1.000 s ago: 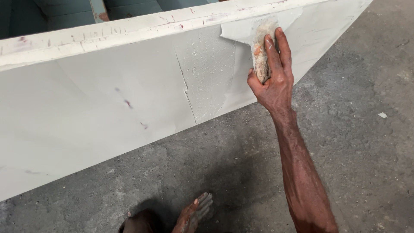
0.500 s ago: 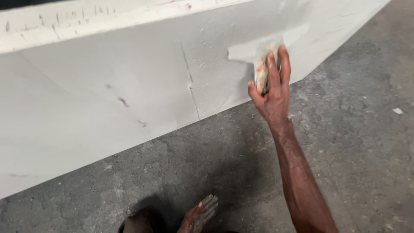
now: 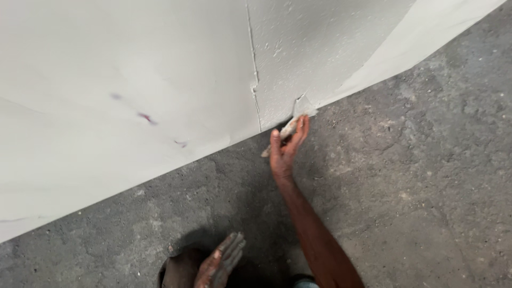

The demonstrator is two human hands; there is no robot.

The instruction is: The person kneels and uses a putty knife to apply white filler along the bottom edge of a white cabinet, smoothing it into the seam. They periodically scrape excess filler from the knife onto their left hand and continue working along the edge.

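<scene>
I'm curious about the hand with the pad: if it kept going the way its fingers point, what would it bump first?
Probably the white panel: the right hand points at its chipped lower edge.

My right hand (image 3: 285, 152) covers most of the sanding pad (image 3: 288, 129), only its pale edge peeking out. The white panel (image 3: 133, 80) runs off the top and left edges. My forearm and left hand (image 3: 221, 261) are cut off at the bottom.
</scene>
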